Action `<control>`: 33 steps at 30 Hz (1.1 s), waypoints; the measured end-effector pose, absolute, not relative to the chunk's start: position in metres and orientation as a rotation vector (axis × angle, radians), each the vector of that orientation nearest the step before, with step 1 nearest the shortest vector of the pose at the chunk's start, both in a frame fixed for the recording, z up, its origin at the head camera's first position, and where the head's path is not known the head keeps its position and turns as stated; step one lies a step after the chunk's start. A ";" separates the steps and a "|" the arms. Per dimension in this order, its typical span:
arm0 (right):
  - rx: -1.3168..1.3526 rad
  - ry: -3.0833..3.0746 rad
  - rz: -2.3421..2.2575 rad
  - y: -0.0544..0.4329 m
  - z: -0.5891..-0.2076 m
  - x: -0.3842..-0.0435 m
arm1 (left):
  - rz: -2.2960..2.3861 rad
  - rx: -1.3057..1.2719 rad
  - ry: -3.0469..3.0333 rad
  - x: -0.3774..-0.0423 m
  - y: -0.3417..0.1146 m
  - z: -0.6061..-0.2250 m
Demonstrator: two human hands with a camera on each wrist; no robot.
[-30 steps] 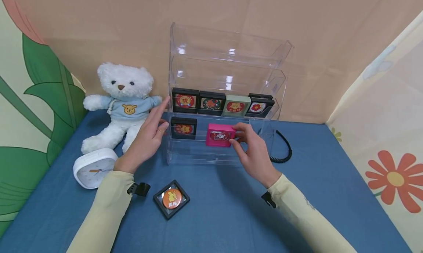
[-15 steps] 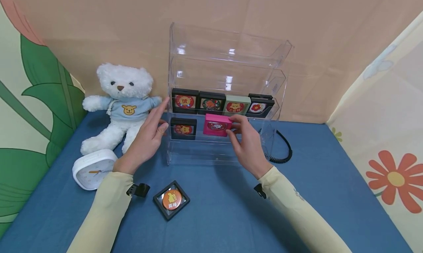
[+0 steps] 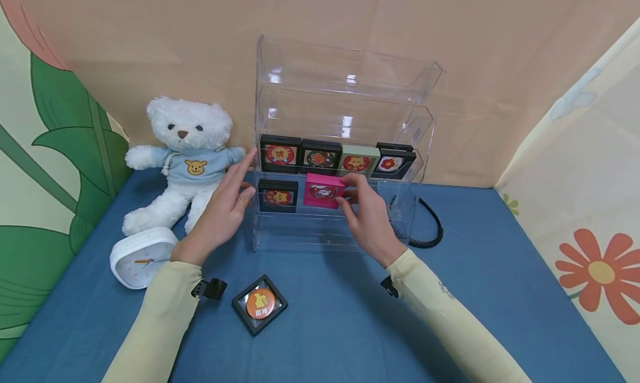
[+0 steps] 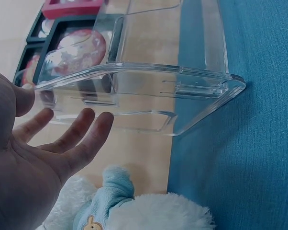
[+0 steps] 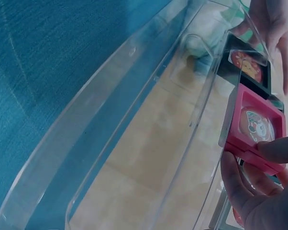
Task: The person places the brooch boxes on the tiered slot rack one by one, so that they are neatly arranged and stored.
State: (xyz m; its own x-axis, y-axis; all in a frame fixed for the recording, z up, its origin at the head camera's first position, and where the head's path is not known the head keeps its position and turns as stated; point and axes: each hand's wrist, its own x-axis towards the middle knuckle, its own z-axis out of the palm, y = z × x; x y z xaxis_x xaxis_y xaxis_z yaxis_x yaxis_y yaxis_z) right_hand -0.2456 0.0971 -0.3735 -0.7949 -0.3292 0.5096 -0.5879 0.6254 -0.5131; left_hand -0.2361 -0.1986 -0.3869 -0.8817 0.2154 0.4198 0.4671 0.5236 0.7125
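Observation:
My right hand pinches the right edge of a pink square display frame with a round badge inside. In the right wrist view, thumb and fingers grip one end of the pink frame, which is at the lip of a lower tier of the clear acrylic rack. Just left of it on that tier stands a black display frame with a red and yellow badge. My left hand is at the rack's left side, fingers extended along the side panel, holding nothing.
On the tier above stand black frames and a pale green frame. Another black frame with an orange thumbs-up badge lies on the blue cloth in front. A white teddy bear and a white clock are left; a black coiled cord lies right.
My right hand has lifted the pink frame and moved it left, closer to the black frame on the same tier, then down slightly. My left hand stays at the rack's side.

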 end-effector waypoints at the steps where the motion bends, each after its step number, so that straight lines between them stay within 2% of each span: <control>1: 0.734 -2.486 0.981 0.097 -0.374 -0.246 | -1.289 -0.570 -2.487 -0.236 -0.198 -0.387; 33: 0.789 -2.587 0.990 0.091 -0.385 -0.250 | -1.278 -0.551 -2.497 -0.236 -0.198 -0.386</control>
